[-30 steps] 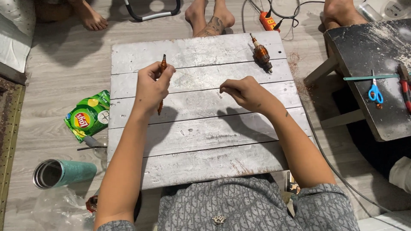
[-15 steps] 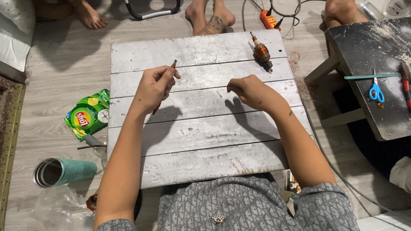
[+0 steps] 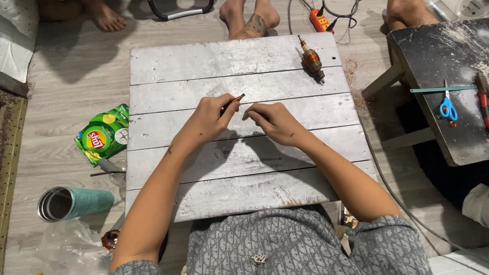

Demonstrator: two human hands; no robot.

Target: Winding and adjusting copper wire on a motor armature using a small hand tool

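Grey plank worktop (image 3: 244, 188), my left hand (image 3: 206, 122) grip clenched on a thin brown tool (image 3: 233, 101) over its middle, right hand (image 3: 275, 122) pinched shut beside it, teal cup (image 3: 76, 202) lying on the floor, contents unclear.

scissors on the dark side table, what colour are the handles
Bright blue handles on the scissors, seen in the head view.

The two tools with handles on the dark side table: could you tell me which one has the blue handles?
The scissors, lying near the middle of the dark table, have blue loop handles; the other tool, at the right edge, has a red handle.
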